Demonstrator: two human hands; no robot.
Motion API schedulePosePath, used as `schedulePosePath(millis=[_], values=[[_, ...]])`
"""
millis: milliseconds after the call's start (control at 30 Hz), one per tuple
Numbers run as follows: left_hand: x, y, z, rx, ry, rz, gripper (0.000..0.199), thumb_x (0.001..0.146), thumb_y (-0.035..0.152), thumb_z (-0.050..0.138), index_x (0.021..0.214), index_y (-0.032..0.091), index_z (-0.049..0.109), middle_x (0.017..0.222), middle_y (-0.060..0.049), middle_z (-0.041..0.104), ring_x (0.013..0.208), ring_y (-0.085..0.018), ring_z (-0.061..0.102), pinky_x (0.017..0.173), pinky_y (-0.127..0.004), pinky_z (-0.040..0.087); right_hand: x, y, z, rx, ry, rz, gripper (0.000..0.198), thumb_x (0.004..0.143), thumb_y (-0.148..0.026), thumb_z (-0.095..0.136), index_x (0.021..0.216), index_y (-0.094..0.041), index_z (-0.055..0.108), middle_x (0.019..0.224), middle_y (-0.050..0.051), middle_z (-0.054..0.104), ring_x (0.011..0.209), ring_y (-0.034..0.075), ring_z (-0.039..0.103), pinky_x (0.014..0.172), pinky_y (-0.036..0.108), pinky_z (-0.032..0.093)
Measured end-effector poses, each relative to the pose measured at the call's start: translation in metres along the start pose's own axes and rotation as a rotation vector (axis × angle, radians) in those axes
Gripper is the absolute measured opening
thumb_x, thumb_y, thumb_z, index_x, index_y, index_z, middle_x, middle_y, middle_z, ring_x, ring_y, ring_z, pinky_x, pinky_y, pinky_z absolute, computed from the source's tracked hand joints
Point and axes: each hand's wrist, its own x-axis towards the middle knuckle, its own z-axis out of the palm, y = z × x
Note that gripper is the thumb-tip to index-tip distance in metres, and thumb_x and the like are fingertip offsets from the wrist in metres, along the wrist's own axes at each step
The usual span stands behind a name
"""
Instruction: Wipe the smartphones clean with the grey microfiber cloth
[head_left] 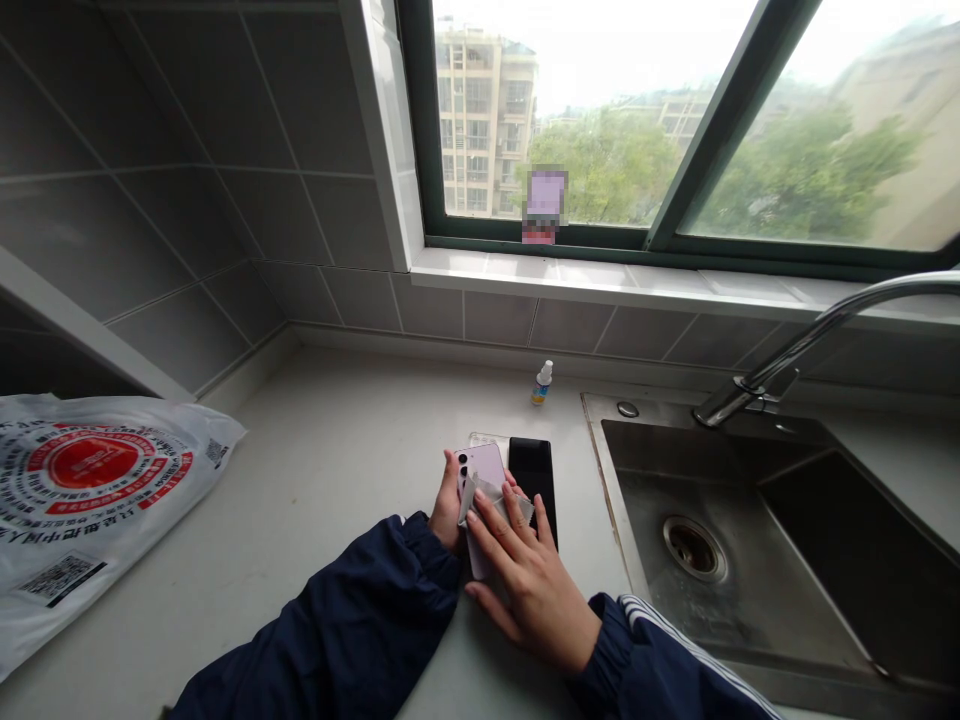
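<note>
A light purple phone (487, 462) is held back side up, its camera lenses near the top left corner. My left hand (448, 505) grips it from the left, with fingertips showing at its right edge. Flat over the phone's back lies my right hand (525, 570), pressing a thin grey-white cleaning cloth (491, 495) against it. Beneath and behind the phone, a black phone (534, 465) rests on the counter, beside a clear phone case (480, 438) that is mostly covered. A small spray bottle (541, 384) with a white cap stands upright farther back.
The white counter (322, 460) runs under my arms. At right is a steel sink (645, 480) with a chrome faucet (757, 380). A printed white plastic bag (97, 480) lies at left. Behind are a tiled wall (495, 318) and a window; a pixelated patch sits at its sill (585, 270).
</note>
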Motion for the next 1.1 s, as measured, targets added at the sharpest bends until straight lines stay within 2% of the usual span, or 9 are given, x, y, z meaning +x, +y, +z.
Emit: schedulePosePath(millis=[133,233,333,433,533,633,767,967,1100], values=[[-0.003,-0.008,-0.002,0.071,-0.013,0.042,0.074,0.084,0.073,0.042,0.110,0.008,0.067,0.101,-0.018,0.073,0.109,-0.031,0.065,0.105,-0.042,0.042,0.000,0.004,0.000,-0.015,0.042,0.046,0.073,0.096,-0.043,0.049,0.156,-0.016,0.017,0.161,0.008,0.015,0.148,0.041,0.005,0.115,0.069,0.007],[-0.005,-0.012,0.000,0.094,-0.080,0.011,0.074,0.088,0.072,0.036,0.115,0.010,0.067,0.115,-0.017,0.070,0.122,-0.030,0.058,0.111,-0.040,0.035,0.001,0.008,0.000,-0.024,0.074,0.085,0.073,0.098,-0.045,0.046,0.157,-0.016,0.015,0.162,0.009,0.014,0.148,0.041,0.004,0.115,0.068,0.007],[-0.006,-0.013,0.004,0.120,-0.107,-0.015,0.073,0.089,0.070,0.033,0.116,0.012,0.068,0.123,-0.015,0.067,0.128,-0.030,0.054,0.112,-0.040,0.034,0.002,0.009,-0.001,-0.018,0.080,0.101,0.073,0.098,-0.046,0.045,0.157,-0.017,0.015,0.162,0.009,0.014,0.148,0.042,0.003,0.115,0.067,0.009],[-0.006,-0.012,0.004,0.138,-0.044,0.000,0.073,0.089,0.070,0.035,0.112,0.010,0.069,0.118,-0.016,0.070,0.123,-0.031,0.058,0.110,-0.040,0.035,0.002,0.008,-0.002,0.004,0.072,0.074,0.071,0.098,-0.045,0.046,0.157,-0.017,0.017,0.161,0.008,0.016,0.148,0.042,0.003,0.115,0.068,0.010],[-0.004,-0.008,0.000,0.140,0.057,0.053,0.072,0.087,0.071,0.040,0.106,0.008,0.070,0.104,-0.017,0.073,0.110,-0.030,0.065,0.106,-0.040,0.041,0.001,0.007,-0.003,0.025,0.051,0.020,0.068,0.098,-0.044,0.048,0.155,-0.018,0.023,0.161,0.007,0.018,0.148,0.041,0.004,0.115,0.068,0.007],[-0.002,-0.003,-0.003,0.132,0.089,0.013,0.076,0.084,0.075,0.040,0.103,0.007,0.069,0.092,-0.018,0.074,0.099,-0.031,0.068,0.097,-0.041,0.048,0.000,0.005,-0.004,0.042,0.036,-0.025,0.065,0.097,-0.043,0.049,0.154,-0.020,0.028,0.161,0.005,0.020,0.148,0.040,0.005,0.117,0.066,0.005],[0.001,0.004,-0.003,0.093,0.025,-0.009,0.084,0.083,0.079,0.033,0.106,0.006,0.067,0.089,-0.020,0.073,0.093,-0.032,0.069,0.087,-0.041,0.051,0.000,0.004,-0.005,0.056,0.030,-0.066,0.061,0.096,-0.041,0.052,0.151,-0.020,0.035,0.160,0.005,0.023,0.148,0.040,0.006,0.116,0.067,0.006],[0.001,0.009,0.001,0.037,-0.067,0.030,0.087,0.082,0.081,0.027,0.108,0.007,0.065,0.093,-0.021,0.072,0.090,-0.032,0.069,0.084,-0.042,0.051,-0.001,0.004,-0.002,0.072,0.104,-0.075,0.057,0.091,-0.033,0.062,0.144,-0.021,0.046,0.156,0.007,0.035,0.148,0.038,0.013,0.116,0.068,0.012],[0.000,0.010,0.006,0.004,-0.056,0.043,0.088,0.082,0.082,0.026,0.105,0.006,0.065,0.094,-0.022,0.072,0.092,-0.033,0.068,0.086,-0.043,0.050,-0.001,0.004,-0.004,0.097,0.120,-0.044,0.051,0.091,-0.030,0.061,0.140,-0.023,0.050,0.159,0.009,0.027,0.148,0.039,0.010,0.114,0.069,0.014]])
